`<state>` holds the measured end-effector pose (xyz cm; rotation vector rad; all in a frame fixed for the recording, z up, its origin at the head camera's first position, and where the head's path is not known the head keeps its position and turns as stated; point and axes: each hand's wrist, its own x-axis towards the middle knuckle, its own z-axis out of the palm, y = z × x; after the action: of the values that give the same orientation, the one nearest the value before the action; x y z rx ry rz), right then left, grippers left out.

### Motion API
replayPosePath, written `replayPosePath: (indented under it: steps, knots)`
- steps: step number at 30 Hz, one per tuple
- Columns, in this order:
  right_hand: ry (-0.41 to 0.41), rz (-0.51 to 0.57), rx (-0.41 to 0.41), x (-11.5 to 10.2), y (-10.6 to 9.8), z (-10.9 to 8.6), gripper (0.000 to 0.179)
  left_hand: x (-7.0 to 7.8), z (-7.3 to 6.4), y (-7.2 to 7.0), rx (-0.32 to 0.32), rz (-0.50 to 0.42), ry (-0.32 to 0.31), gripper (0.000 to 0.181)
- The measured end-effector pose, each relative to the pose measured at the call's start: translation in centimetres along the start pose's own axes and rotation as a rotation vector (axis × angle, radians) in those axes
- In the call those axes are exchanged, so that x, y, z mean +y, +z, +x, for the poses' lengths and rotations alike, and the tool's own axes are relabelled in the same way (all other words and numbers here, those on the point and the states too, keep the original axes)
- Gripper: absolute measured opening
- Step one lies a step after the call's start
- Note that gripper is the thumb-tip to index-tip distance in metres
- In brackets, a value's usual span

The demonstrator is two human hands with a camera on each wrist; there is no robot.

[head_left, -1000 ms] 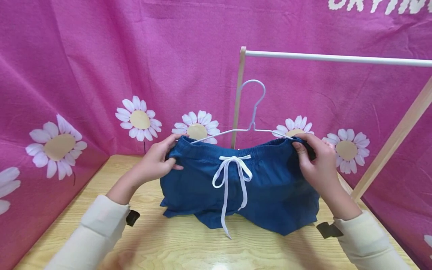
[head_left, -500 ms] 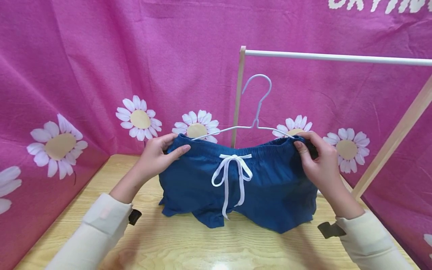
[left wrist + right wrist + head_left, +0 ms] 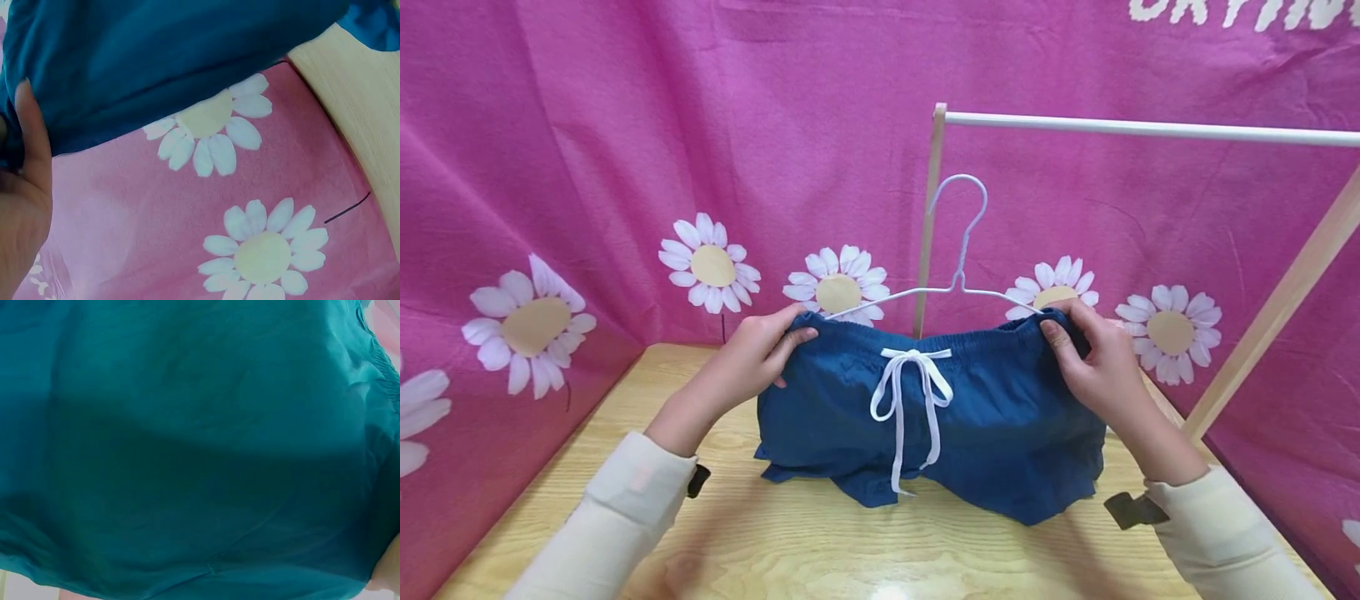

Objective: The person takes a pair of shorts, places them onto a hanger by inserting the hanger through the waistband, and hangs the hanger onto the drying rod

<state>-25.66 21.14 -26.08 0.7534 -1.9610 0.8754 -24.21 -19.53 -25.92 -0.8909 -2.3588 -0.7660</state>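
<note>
White letters [image 3: 1277, 13] (cut off, perhaps "RYIN") mark pink cloth [image 3: 820, 125]; left hand [image 3: 752, 358] and right hand [image 3: 1103, 362] pinch the gathered waistband [image 3: 973, 341] of blue shorts [image 3: 1000, 425] around a thin hanger [image 3: 964, 250].

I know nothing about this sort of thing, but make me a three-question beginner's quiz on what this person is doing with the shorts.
1. Yes or no: is the hanger hooked over the white rail?
2. Choose one: what colour is the drawstring tied at the front of the blue shorts? a) red b) white c) black
3. Fill in: the left hand and right hand grip opposite ends of the ____.

Key
1. No; its hook is apart from the rail.
2. b
3. waistband
</note>
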Motion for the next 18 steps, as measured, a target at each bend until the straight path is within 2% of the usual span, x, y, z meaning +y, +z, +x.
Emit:
replayPosePath:
  steps: [4,9,12,15,18]
  knots:
    - [-0.008,0.048,-0.005,-0.2,0.4,-0.2,0.016,0.3,0.1,0.3,-0.013,-0.077,-0.054,0.009]
    - [-0.018,0.06,-0.075,-0.6,0.6,-0.1,0.025,0.4,0.2,0.8,0.01,-0.102,-0.005,0.009]
    - [-0.008,0.054,-0.087,-0.4,0.4,0.2,0.021,0.3,0.2,0.7,0.098,-0.075,0.029,0.005]
    - [0.041,0.068,-0.064,0.1,-0.1,0.1,0.016,0.1,-0.2,0.4,0.205,-0.068,0.012,0.004]
    - [0.12,0.114,-0.052,0.4,-0.6,-0.2,0.014,0.0,-0.5,0.2,0.279,-0.066,-0.005,0.004]
